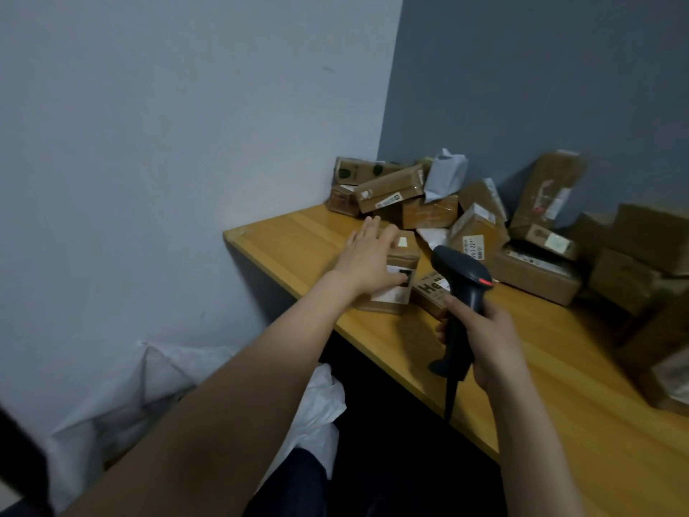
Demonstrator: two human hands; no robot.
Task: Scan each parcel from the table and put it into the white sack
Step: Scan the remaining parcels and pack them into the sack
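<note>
My left grip (367, 255) lies flat on a small brown parcel (396, 292) that sits on the wooden surface (298, 233), close to its near edge and toward its left end. The fingers are spread and nearly straight across the parcel's top, and the thumb rests on its white label, so this grip is wide and pressing rather than closed round anything. My right grip (488, 341) is wrapped tight round the handle of a dark scanner (460, 289), held above the near edge with its head tipped toward the parcel and a red mark showing on its side. The scanner's cable (449, 397) hangs straight down past the near edge. Just beside the parcel, on its right, lies another brown box printed with large dark letters (428, 289), partly hidden by the scanner. Behind them a heap of parcels (428, 203) fills the far left corner against the walls, with a pale grey mailing bag (445, 173) on top, and more brown boxes (634, 255) run along the far edge to the right. The white sack (123, 397) slumps on the floor below the surface's left end, partly behind my left forearm.
</note>
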